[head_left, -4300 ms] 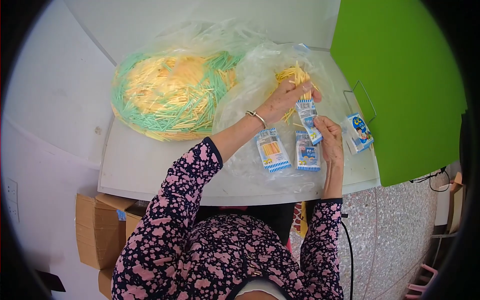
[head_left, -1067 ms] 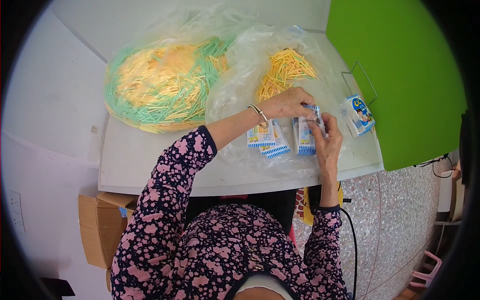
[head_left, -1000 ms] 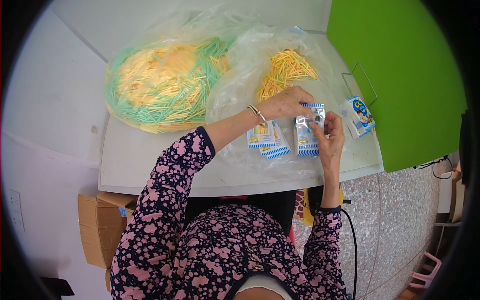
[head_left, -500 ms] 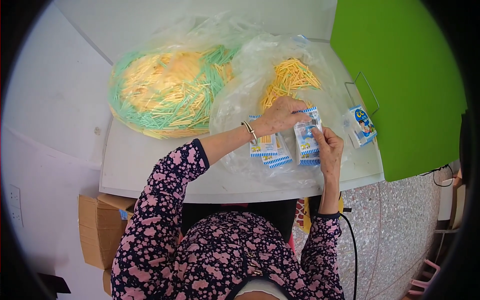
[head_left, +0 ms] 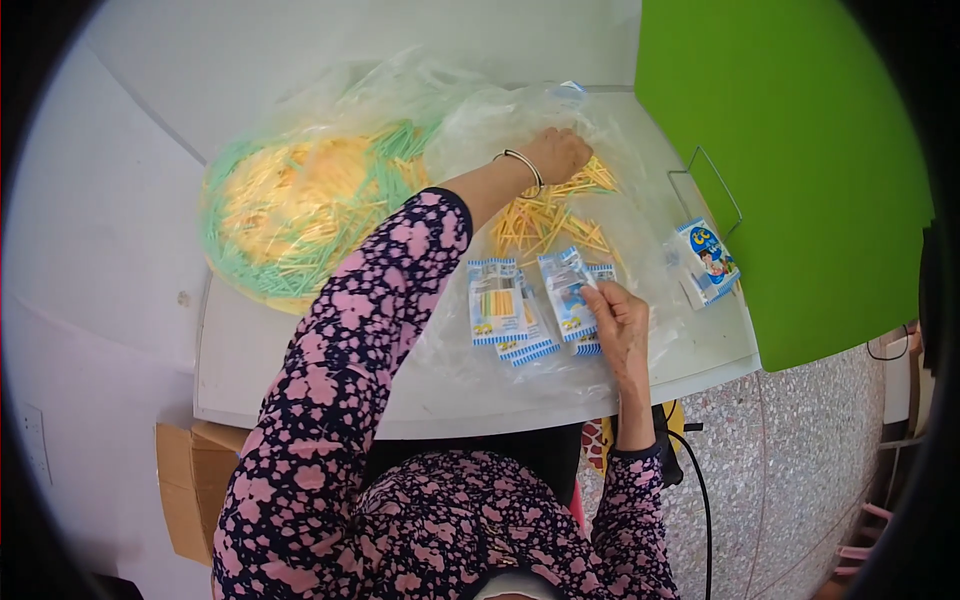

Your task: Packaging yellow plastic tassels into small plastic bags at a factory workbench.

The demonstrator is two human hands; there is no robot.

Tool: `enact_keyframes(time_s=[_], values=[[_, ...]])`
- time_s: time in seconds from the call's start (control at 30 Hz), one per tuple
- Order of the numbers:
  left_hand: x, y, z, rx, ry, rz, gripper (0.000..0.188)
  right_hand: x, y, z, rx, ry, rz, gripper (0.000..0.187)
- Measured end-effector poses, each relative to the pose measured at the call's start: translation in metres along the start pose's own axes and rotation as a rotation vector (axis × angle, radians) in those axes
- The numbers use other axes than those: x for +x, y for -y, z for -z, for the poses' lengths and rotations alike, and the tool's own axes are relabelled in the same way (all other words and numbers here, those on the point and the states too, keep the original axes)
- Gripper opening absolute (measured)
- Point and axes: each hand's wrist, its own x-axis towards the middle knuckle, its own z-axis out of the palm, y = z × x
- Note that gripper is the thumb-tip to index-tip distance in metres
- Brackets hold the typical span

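Observation:
My left hand (head_left: 558,156) is at the far part of a pile of thin yellow sticks (head_left: 540,225) lying on clear plastic. Its fingers curl down, and their tips are hidden, so what is in them cannot be made out. Between the thumb and fingers of my right hand (head_left: 622,318) is a small blue-and-white packet (head_left: 566,290), closer to me than the pile. Under and beside it lie more packets of the same kind, among them one with a clear window (head_left: 497,302) on the left.
A big clear bag (head_left: 300,205) full of yellow and green sticks stands at the left. To the right, a larger blue-and-white pack (head_left: 708,260) lies by a wire stand (head_left: 715,185) and a green panel (head_left: 790,170). Below the white table (head_left: 400,400) is a cardboard box (head_left: 190,490).
My left hand has left the packets and moved up to the stick pile. My right hand has shifted slightly left and down, holding a packet. The whole view has shifted a little.

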Motion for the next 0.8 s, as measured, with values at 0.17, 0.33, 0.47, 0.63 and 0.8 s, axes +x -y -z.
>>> enact_keyframes(time_s=[0.17,0.33,0.47,0.63,0.8], values=[[0.017,-0.003,-0.029,0.114,0.02,-0.018,0.024,-0.001,0.002,0.002,-0.073,-0.007,0.063,0.015],[0.025,0.01,-0.033,0.122,0.076,-0.043,0.028,-0.001,0.001,0.005,-0.114,-0.013,0.112,0.012],[0.02,0.023,-0.03,0.06,0.127,-0.065,0.027,0.0,0.0,0.005,-0.146,0.023,0.069,0.011],[0.023,0.017,-0.027,0.105,0.238,-0.025,0.028,0.0,0.0,0.006,-0.187,0.021,0.081,0.013],[0.016,0.016,-0.033,0.135,-0.004,-0.163,0.023,0.0,0.001,0.005,-0.188,0.032,0.068,0.013]])
